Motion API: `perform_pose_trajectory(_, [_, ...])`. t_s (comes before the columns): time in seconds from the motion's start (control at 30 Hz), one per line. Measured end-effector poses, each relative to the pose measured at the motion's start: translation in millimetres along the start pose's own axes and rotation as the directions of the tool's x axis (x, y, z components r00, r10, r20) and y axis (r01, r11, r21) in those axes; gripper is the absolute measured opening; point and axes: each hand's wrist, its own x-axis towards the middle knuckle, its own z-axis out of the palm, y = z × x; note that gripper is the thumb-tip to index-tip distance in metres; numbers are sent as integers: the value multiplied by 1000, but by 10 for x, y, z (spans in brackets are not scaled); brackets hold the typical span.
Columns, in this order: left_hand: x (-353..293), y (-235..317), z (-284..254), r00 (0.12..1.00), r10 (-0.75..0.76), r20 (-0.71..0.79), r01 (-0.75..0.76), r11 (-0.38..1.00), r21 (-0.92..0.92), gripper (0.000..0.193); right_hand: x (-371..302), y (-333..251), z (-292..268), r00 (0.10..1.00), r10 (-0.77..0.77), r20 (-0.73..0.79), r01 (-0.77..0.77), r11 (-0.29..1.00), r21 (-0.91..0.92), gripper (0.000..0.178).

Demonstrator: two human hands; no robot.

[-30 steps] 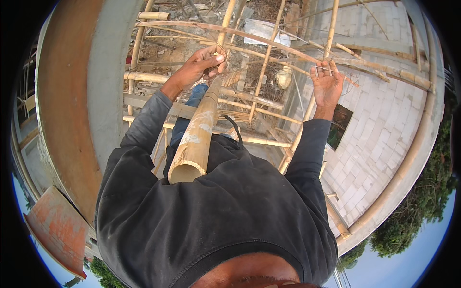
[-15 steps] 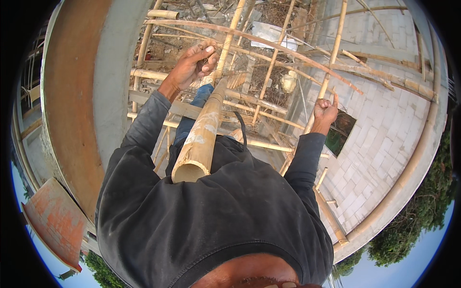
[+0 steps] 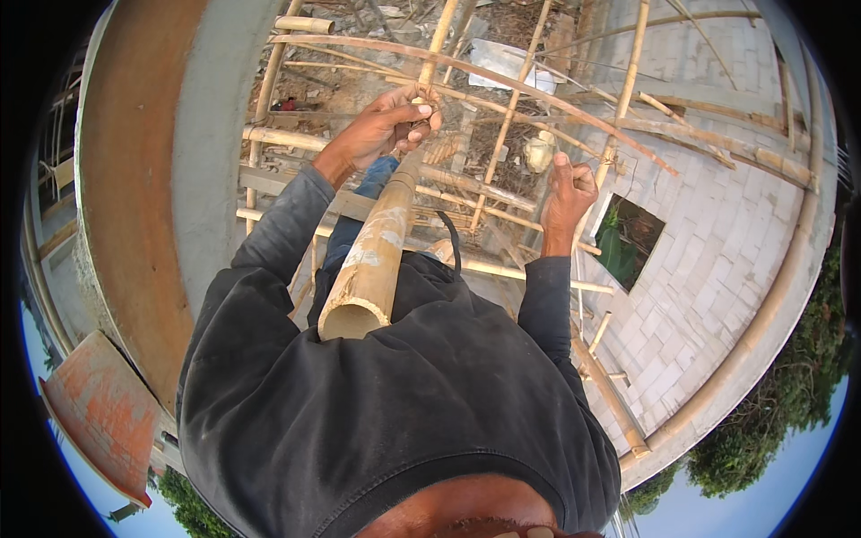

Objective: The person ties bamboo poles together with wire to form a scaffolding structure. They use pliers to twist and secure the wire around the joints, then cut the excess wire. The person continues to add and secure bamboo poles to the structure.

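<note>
My left hand point(image 3: 395, 127) is closed in a pinch on a thin brown cord point(image 3: 429, 92), beside an upright bamboo pole point(image 3: 439, 38). Most of the cord is hidden by the fingers. Below that hand, a thick bamboo pole point(image 3: 375, 247) with white smears slants toward my chest, its cut hollow end uppermost. Off to the right, my right hand point(image 3: 567, 195) is closed with the thumb on top, in front of another slanting bamboo pole point(image 3: 632, 72). Whatever its fingers hold, if anything, is too small or hidden to make out.
Bamboo scaffolding poles point(image 3: 489, 190) cross below me over rubble. A long thin brown strip point(image 3: 538, 91) spans the scaffold. On the right stands a pale block wall point(image 3: 717, 242) with a square opening point(image 3: 635, 242); a grey and brown ledge point(image 3: 220, 99) runs along the left.
My left hand has moved slightly right, to the upright pole. My right hand has come left and nearer, its pointing forefinger now folded in and the thumb on top.
</note>
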Motion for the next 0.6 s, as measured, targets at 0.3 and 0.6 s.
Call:
perform_pose_trajectory(0.3, [62,-117,75,997,-25,77,36,990,-138,15,-202,-291,1014,837,187,514,-100,976,-192,27])
perform_pose_trajectory(0.6, [21,-145,68,993,-54,100,71,982,-175,18,-111,-199,1012,826,207,525,-136,976,-170,22])
